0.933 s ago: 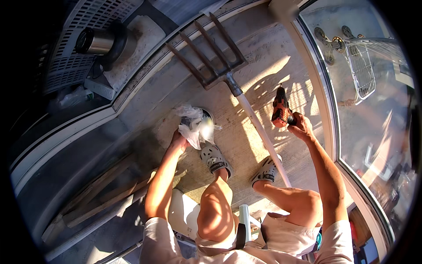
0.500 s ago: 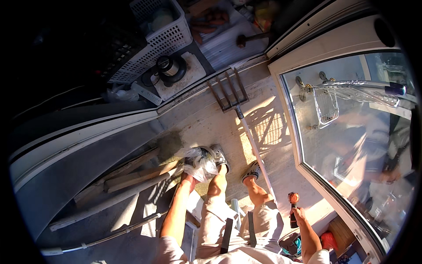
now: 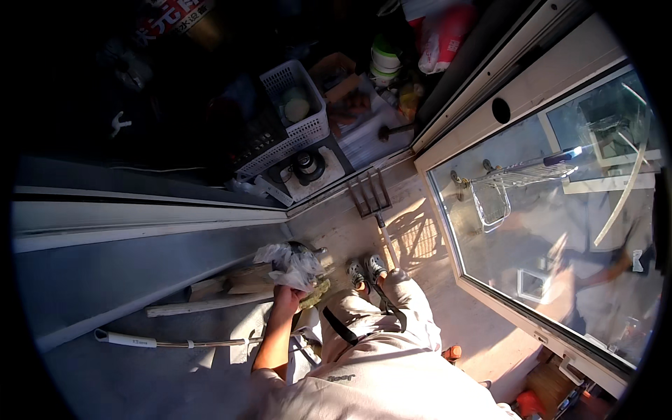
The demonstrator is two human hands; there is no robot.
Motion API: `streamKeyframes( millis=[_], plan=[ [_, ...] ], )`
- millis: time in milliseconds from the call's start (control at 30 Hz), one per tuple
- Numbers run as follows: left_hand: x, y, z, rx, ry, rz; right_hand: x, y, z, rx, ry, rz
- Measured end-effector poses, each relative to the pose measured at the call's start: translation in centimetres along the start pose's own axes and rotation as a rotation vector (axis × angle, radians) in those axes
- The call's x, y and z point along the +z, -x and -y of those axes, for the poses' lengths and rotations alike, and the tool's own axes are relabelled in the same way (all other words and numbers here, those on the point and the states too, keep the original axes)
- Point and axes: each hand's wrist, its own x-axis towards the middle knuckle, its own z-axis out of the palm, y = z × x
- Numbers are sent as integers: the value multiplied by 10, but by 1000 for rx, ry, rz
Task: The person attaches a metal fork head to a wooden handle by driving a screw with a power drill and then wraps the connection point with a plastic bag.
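My left hand [image 3: 288, 297] is closed on a crumpled clear plastic bag [image 3: 288, 266], held out to the left of my legs. A dark object [image 3: 302, 248] with a short stub shows behind the bag; its kind is not clear. On the right, the orange end of a cordless drill [image 3: 453, 353] sticks out beside my shirt. My right hand [image 3: 486, 384] is almost wholly hidden by the shirt; only a sliver of skin shows. A garden fork [image 3: 371, 196] lies ahead of my feet, tines away from me, its handle running back toward my leg.
A glass door [image 3: 539, 210] stands open on the right, with a folding wire cart [image 3: 493, 199] seen through it. Wooden boards [image 3: 210, 306] and a metal pole [image 3: 189, 344] lie at left. Past the sill are a white basket [image 3: 308, 126] and a metal kettle-like vessel [image 3: 306, 164].
My view has shifted and my body has turned. My feet are now close together. My right hand, seen gripping the drill before, has gone behind my shirt; my left still holds the bag.
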Motion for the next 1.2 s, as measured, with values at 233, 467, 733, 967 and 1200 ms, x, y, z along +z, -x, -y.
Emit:
streamKeyframes(
  millis=[233, 467, 733, 967, 1200],
  plan=[
    [50, -8, -38, 28, 17, -32, 21, -22, 23, -36, -65, 57],
    [141, -24, -88, 135, 131, -67, 33, -55, 82, -7, -43, 118],
    [208, -30, -140, 206, 134, -64, 48, -110, 261, -214, -74, -6],
    [267, -79, -199, 205, 130, -25, 97, -60, 466, -484, 110, 135],
    [346, -206, -285, 78, 157, -53, 164, -16, 702, -641, 275, 222]
  ],
)
